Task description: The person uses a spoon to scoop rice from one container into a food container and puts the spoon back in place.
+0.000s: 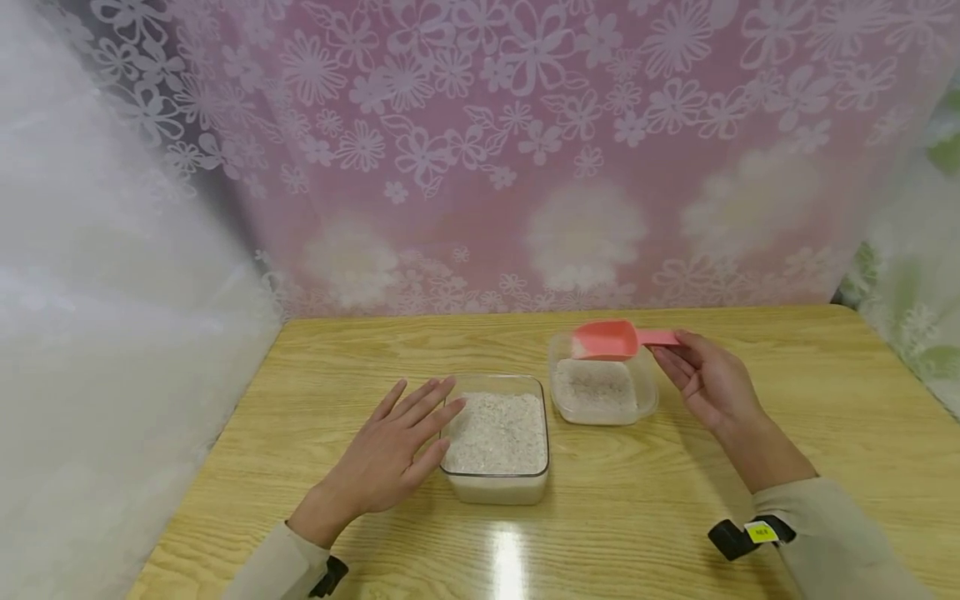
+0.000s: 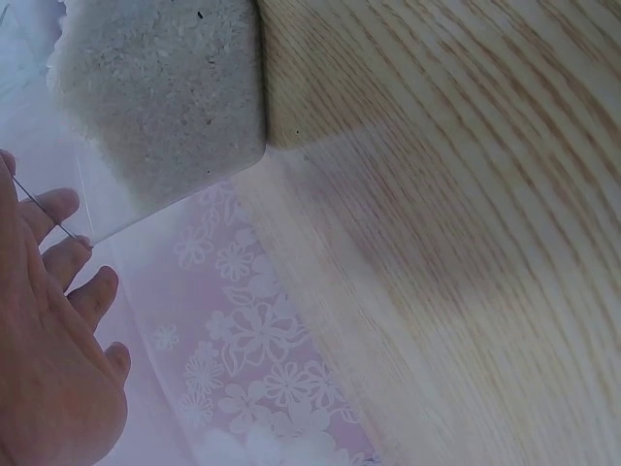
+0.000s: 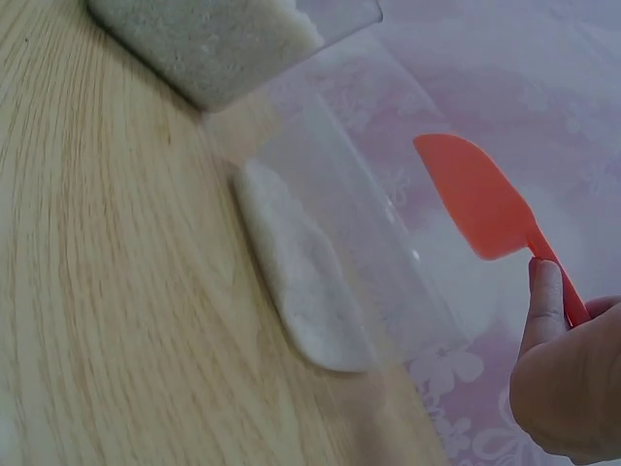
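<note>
My right hand (image 1: 714, 379) grips the handle of a pink-red scoop (image 1: 606, 340), holding it above a small clear plastic container (image 1: 647, 408). A little pale material shows at the scoop's tip. Whitish contents (image 3: 303, 272) fill the lower part of that container. To its left stands a square clear container (image 1: 495, 489), filled with rice (image 2: 165, 92). Fingers extended and spread, my left hand (image 1: 393, 450) rests at the left rim of the rice container. The inside of the scoop is hidden in the right wrist view.
Both containers stand close together on a wood-grain table (image 1: 360, 350). A pink floral curtain (image 1: 480, 208) hangs behind the table's far edge. Pale sheeting (image 1: 112, 333) hangs along the left side.
</note>
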The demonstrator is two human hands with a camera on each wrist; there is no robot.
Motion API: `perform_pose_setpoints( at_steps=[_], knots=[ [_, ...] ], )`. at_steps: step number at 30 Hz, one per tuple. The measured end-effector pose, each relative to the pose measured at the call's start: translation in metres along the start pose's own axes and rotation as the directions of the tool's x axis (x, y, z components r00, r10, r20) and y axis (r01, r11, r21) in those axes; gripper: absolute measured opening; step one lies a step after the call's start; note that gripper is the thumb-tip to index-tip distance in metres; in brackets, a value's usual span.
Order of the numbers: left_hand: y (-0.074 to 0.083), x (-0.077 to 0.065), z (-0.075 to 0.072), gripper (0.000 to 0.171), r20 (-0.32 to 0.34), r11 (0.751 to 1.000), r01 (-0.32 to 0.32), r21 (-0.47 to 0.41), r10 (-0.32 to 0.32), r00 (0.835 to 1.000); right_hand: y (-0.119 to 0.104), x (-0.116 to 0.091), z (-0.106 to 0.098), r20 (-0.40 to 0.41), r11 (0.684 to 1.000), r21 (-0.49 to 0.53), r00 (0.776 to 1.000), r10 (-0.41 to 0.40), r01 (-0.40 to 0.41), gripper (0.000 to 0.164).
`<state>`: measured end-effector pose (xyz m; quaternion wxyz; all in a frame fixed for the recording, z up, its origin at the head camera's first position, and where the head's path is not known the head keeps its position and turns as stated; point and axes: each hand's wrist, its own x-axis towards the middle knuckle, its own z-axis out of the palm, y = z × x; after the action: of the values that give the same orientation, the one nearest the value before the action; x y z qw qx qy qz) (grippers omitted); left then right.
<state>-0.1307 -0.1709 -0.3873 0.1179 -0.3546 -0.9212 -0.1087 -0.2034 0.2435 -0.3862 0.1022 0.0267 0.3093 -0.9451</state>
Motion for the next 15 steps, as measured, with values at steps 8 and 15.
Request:
perform_pose_setpoints(
  at_steps=[8,15],
  knots=[
    [0.000,0.000,0.000,0.049,0.002,1.000,0.001,0.004,-0.001,1.000,0.005,0.008,-0.008,-0.010,0.998,-0.056,1.000,-0.024,0.023,0.018],
    [-0.001,0.000,0.001,0.048,-0.006,1.000,0.000,0.004,0.000,1.000,0.010,0.014,-0.006,-0.072,0.990,-0.144,0.997,-0.007,-0.004,0.013]
  ],
)
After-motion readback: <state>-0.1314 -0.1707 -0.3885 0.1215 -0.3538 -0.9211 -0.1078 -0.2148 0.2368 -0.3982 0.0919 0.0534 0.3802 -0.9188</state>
